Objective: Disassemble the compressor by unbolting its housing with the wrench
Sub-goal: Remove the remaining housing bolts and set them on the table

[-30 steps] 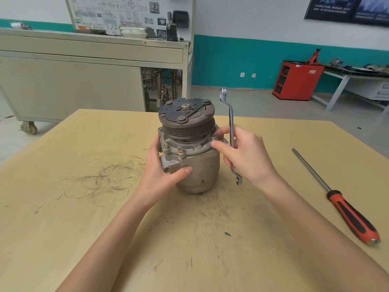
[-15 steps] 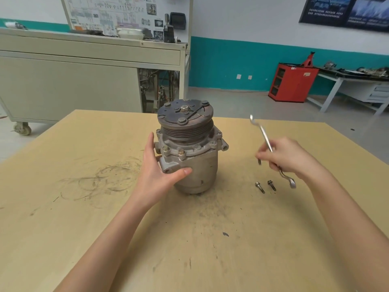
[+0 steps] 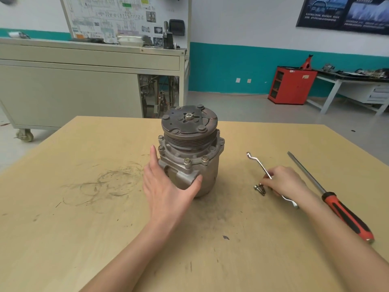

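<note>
The grey metal compressor stands upright on the wooden table, pulley end up, with several bolts still around its housing flange. My left hand holds its lower left side, thumb across the front. My right hand is low over the table to the right and grips the silver offset wrench, which lies almost flat. Loose bolts lie on the table just at my right fingertips.
A long screwdriver with a red and black handle lies on the table right of my right hand. Beyond the table stand a beige workshop cabinet, a red cabinet and a white bench.
My right hand left the compressor flange, carried the wrench to the right and lowered it to the table beside the loose bolts. My left hand stayed on the compressor.
</note>
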Demonstrator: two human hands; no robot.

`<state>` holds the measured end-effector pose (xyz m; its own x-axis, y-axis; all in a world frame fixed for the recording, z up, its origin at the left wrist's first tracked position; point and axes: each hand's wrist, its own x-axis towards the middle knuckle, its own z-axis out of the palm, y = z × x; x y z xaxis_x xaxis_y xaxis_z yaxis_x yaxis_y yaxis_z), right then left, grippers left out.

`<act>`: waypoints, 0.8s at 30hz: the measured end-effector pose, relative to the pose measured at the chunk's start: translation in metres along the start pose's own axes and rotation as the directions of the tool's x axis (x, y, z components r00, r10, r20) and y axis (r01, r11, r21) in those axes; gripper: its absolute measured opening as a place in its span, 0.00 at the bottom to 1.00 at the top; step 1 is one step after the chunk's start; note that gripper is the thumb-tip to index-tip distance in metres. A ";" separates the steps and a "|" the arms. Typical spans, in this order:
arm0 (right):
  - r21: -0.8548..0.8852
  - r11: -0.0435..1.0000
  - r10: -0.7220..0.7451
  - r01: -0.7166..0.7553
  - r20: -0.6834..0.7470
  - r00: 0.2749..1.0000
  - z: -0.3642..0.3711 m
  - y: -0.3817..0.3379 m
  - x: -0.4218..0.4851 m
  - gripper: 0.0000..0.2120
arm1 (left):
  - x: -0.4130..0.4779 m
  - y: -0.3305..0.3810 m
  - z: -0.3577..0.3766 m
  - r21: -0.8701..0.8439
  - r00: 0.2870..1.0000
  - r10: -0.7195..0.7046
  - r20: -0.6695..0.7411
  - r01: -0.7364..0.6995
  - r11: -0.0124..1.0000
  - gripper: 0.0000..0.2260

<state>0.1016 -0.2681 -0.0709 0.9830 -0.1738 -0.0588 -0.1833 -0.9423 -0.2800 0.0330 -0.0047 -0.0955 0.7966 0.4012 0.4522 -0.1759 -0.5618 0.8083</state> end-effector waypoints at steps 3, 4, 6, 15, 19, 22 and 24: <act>0.496 0.863 0.002 0.097 -0.195 0.981 -0.014 -0.008 -0.010 0.14 | 0.000 0.002 0.000 -0.011 0.999 -0.020 -0.047 0.020 1.000 0.55; 0.712 0.684 0.001 0.162 -0.223 0.975 -0.021 -0.013 -0.018 0.14 | -0.001 0.004 0.002 -0.001 0.998 -0.022 -0.059 0.022 1.000 0.55; 0.954 0.190 -0.065 0.230 -0.222 0.973 -0.033 -0.028 -0.039 0.13 | -0.004 0.009 0.005 0.015 0.996 -0.027 -0.081 0.029 0.999 0.56; 0.911 -0.403 -0.281 0.085 -0.212 0.936 -0.027 -0.093 -0.096 0.20 | -0.006 0.011 0.002 0.012 0.999 0.045 0.012 -0.045 0.999 0.54; 0.923 -0.373 -0.283 0.092 -0.207 0.937 -0.016 -0.099 -0.097 0.25 | -0.005 0.012 0.000 -0.055 0.997 0.055 0.049 -0.052 0.997 0.50; 0.936 -0.311 -0.288 0.164 -0.257 0.923 -0.010 -0.099 -0.097 0.26 | -0.007 0.012 0.002 -0.084 0.997 0.046 0.057 -0.041 0.996 0.49; 0.938 -0.286 -0.300 0.197 -0.283 0.911 -0.009 -0.097 -0.096 0.26 | -0.007 0.011 0.002 -0.094 0.997 0.052 0.062 -0.046 0.994 0.49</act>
<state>0.0252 -0.1623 -0.0296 0.9525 0.0437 0.3013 0.2395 0.5035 -0.8301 0.0269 -0.0153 -0.0901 0.8206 0.3259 0.4694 -0.2661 -0.5090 0.8186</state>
